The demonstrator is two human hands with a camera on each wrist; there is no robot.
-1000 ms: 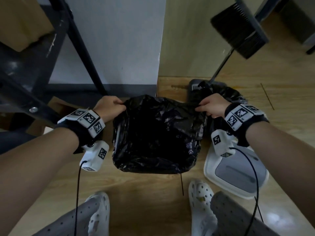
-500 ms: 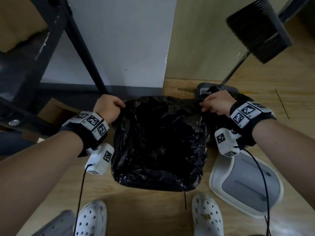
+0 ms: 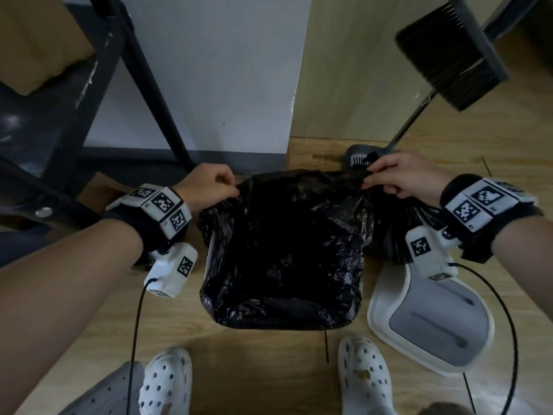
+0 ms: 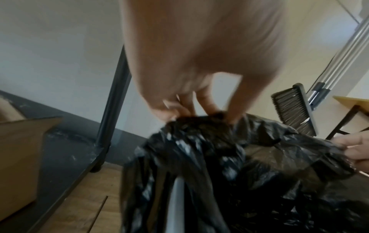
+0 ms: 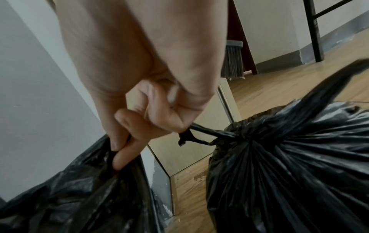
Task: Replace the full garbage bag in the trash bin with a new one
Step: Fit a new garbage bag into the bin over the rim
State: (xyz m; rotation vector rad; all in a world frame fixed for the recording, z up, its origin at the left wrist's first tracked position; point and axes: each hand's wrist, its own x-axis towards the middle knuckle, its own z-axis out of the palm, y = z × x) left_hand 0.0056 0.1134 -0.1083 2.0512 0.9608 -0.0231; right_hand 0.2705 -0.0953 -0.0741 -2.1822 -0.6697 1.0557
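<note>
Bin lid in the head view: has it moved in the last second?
No. The bin lid lies flat in the same spot just right of the trash bin; only the camera has shifted.

Dim, soft indoor light; the black bag swallows detail, with faint glints. The left wrist view is motion-blurred. Straight lines bow toward every frame's edges.

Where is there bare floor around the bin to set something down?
Bare floor lies in front of the lined bin, between it and the white shoes. More lies at far right beyond the broom. The bin's right side is crowded: the tied full bag and the lid. The left has a cardboard box and a shelf frame.
</note>
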